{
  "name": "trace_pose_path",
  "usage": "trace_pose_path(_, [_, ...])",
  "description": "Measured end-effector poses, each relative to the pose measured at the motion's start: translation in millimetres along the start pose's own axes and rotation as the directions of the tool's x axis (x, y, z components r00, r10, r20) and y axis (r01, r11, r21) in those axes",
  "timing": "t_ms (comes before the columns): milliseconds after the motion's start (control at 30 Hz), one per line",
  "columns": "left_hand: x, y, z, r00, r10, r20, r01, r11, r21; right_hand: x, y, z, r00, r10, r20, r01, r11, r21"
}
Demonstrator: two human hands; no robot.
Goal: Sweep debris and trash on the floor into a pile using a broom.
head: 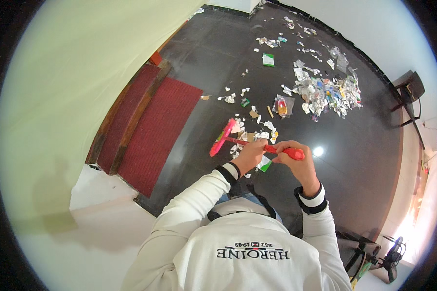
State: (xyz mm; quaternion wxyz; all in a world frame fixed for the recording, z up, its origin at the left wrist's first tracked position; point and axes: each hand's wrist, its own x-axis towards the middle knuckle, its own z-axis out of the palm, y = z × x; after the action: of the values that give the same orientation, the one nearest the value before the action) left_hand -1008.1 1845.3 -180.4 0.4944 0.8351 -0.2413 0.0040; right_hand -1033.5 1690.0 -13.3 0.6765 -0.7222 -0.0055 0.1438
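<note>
Both my hands are on the red handle (238, 141) of a broom with a pink head (223, 137). My left hand (250, 155) is closed around the handle on the side nearer the head. Up by the handle's rounded end (297, 154), my right hand (299, 163) wraps it. The broom head is at the left of a loose trail of paper scraps (265, 135), some of it hidden behind my hands and the handle. Below, between my hands, a white and green packet or card (264, 164) shows on the dark tiled floor (211, 51).
A large heap of paper and plastic litter (327, 91) lies farther right. Nearer are a clear plastic wrapper (283, 106) and a green-and-white card (268, 60). Red-carpeted steps (160, 127) border the left. A dark chair (409, 91) stands by the right wall.
</note>
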Motion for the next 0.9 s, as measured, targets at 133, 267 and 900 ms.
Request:
trace_pose_path(133, [16, -5, 9, 0.991, -0.089, 0.097, 0.097, 0.991, -0.087, -3, -6, 4, 0.998, -0.032, -0.049, 0.033, 0.999, 0.017])
trace_pose_path(267, [18, -27, 15, 0.982, -0.108, 0.156, 0.164, 0.895, -0.414, -9, -11, 15, 0.992, -0.084, -0.095, 0.079, 0.995, -0.055])
trace_pose_path(900, [28, -54, -133, 0.965, 0.015, 0.263, -0.043, 0.994, 0.100, 65, 4, 88, 0.992, -0.110, -0.062, 0.112, 0.993, 0.023])
